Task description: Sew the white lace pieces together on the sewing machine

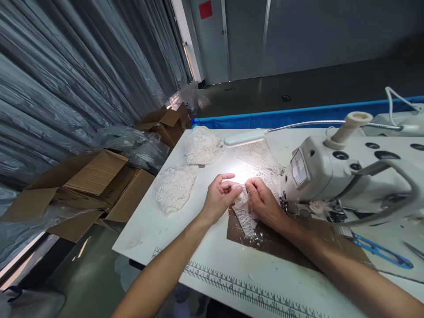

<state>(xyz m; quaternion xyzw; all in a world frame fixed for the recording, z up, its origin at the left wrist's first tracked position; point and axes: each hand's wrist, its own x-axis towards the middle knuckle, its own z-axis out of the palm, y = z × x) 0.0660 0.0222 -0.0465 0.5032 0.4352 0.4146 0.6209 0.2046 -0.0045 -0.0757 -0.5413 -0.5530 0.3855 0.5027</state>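
My left hand (219,196) and my right hand (263,202) meet over a small piece of white lace (244,211) on the white sewing table (198,247). Both pinch the bunched top of the lace between thumb and fingers. The lace's lower end lies on a brown patch (281,245) of the table top. A white sewing machine (338,176) stands just right of my right hand. A lit gooseneck lamp (244,138) shines onto the lace from above.
Two heaps of white lace (174,187) (202,145) lie at the table's left, more lace (260,157) under the lamp. Blue thread snips (380,251) lie at the right. A printed ruler (245,289) runs along the front edge. Open cardboard boxes (89,185) stand on the floor at left.
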